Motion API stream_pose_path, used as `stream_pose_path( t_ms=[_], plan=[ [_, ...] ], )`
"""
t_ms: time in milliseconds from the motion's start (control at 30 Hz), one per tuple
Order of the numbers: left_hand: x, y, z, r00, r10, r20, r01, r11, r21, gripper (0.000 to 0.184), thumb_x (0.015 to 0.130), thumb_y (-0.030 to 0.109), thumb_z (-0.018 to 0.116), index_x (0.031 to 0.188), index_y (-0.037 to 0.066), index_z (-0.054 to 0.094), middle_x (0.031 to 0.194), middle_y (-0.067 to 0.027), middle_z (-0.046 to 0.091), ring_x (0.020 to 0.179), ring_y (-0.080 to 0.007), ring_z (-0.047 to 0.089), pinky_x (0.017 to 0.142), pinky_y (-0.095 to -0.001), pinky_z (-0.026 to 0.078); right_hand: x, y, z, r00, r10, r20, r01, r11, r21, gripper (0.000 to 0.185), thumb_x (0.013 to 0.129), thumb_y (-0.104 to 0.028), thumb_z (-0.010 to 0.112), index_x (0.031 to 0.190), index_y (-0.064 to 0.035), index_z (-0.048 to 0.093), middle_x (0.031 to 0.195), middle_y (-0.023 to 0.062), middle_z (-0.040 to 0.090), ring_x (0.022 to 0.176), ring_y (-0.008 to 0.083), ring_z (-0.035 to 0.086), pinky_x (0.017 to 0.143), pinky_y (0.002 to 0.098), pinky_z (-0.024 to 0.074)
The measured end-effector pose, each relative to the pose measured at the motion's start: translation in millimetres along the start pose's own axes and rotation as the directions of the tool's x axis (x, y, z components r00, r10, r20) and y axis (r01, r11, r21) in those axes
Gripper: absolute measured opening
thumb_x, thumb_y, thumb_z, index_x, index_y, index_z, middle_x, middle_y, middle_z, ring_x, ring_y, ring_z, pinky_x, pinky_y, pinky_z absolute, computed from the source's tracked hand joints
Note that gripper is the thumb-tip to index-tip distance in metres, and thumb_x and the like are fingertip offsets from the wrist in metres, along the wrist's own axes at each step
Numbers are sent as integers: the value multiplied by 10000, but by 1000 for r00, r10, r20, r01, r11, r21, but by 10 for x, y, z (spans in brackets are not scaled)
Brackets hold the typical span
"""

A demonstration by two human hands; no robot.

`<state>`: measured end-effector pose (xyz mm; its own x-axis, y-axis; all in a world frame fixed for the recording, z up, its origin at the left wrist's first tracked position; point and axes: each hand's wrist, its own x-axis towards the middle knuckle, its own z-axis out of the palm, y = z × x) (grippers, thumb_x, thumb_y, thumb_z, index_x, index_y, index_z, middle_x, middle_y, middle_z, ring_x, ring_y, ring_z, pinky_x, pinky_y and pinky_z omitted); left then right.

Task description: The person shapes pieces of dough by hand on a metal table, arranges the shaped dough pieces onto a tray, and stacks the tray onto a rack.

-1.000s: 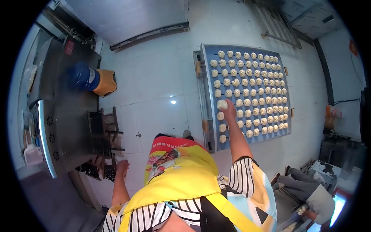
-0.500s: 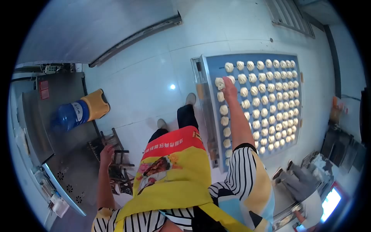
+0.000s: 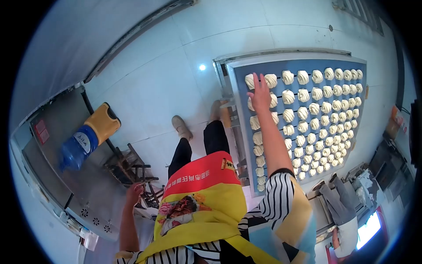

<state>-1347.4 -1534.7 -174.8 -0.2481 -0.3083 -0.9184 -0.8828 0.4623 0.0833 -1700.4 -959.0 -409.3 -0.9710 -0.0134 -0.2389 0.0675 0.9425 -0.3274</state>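
1. Dozens of pale twisted buns (image 3: pixel 303 95) sit in rows on a blue sheet (image 3: pixel 278 65), well over to my right, most with a strip of blue showing between them and short dark marks here and there in the gaps.
2. A silvery metal tray (image 3: pixel 237 94) frames that sheet; its near edge runs down beside my right leg.
3. My right grip (image 3: pixel 261 97) is over one corner of the sheet, palm down, fingers spread and fairly straight. It looks unclosed, with hold of nothing that I can see. The fingertips lie just beside the corner bun (image 3: pixel 249 81); I can't tell whether they touch it.
4. My left grip (image 3: pixel 134 192) hangs on the other side, near a dark stool (image 3: pixel 116 170). The fingers look loosely bent, but blur keeps me from telling how far open they are or whether they have anything.
5. Pale tiles cover the floor (image 3: pixel 224 44), with thin joint lines and one bright spot of reflected light; my two shoes (image 3: pixel 182 126) are on it.
6. To my left, a blue jug (image 3: pixel 79 154) meets a yellow plastic base (image 3: pixel 103 122) end to end, in front of a grey metal cabinet (image 3: pixel 96 193).
7. Over to the lower right, another person's grey trousers (image 3: pixel 338 200) show near a bright screen (image 3: pixel 368 229).
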Motion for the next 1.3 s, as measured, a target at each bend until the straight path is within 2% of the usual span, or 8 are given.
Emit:
stream_pose_path(
  t_ms=[133,167,300,500,700,900,1133,1300],
  plan=[
    [173,444,-32,997,66,26,-64,996,-63,273,871,100,613,1134,33,587,765,-37,631,662,-95,568,586,-250,462,65,134,46,985,150,81,-165,962,220,826,706,-133,766,1412,-262,357,1394,156,402,1120,360,531,857,409,501],
    [191,569,-12,996,82,32,-81,996,-25,274,872,100,613,1135,31,585,771,-38,630,671,-95,569,590,-248,463,128,162,148,998,60,-34,-50,969,242,771,703,-114,759,1380,-206,401,1285,166,488,1029,367,566,822,421,502],
    [197,873,61,996,53,65,-42,987,-152,275,872,95,613,1136,23,584,803,-47,630,691,-95,575,600,-246,468,205,188,400,994,104,-37,-87,945,317,594,706,-84,740,1250,-133,505,1005,155,564,887,353,589,750,446,491],
    [219,980,-30,992,97,78,-99,995,28,289,867,100,618,1146,29,584,827,-60,646,693,-106,586,618,-256,486,167,-14,302,951,310,14,-303,918,257,587,695,-105,758,1239,-151,542,1025,155,570,920,352,586,763,426,487],
    [205,1202,-23,996,60,59,-63,996,66,308,854,105,631,1149,29,586,806,-51,650,688,-104,586,607,-256,479,161,-4,296,990,140,-19,-135,978,158,620,724,-142,737,1283,-217,479,1113,101,513,894,326,615,729,418,522],
    [305,1286,-15,991,101,87,-101,995,-1,313,842,86,630,1146,24,588,774,-26,630,672,-90,567,593,-244,463,157,-16,312,970,222,97,-236,957,167,731,710,-184,762,1365,-221,440,1223,120,499,1024,334,574,787,419,499],
    [339,1391,-108,986,112,121,-115,993,22,315,878,118,619,1177,29,569,868,-30,625,750,-100,603,628,-244,496,29,387,-188,892,417,-172,-364,891,272,828,678,-62,778,1400,-219,404,1212,105,494,1041,301,556,826,397,484],
    [369,1556,-4,988,121,94,-117,992,-42,316,844,91,629,1150,25,581,812,-22,639,679,-78,553,595,-233,454,319,585,112,931,360,-58,-338,912,232,541,760,-9,679,1268,-126,534,1094,138,533,915,330,596,780,388,504]
  ],
)
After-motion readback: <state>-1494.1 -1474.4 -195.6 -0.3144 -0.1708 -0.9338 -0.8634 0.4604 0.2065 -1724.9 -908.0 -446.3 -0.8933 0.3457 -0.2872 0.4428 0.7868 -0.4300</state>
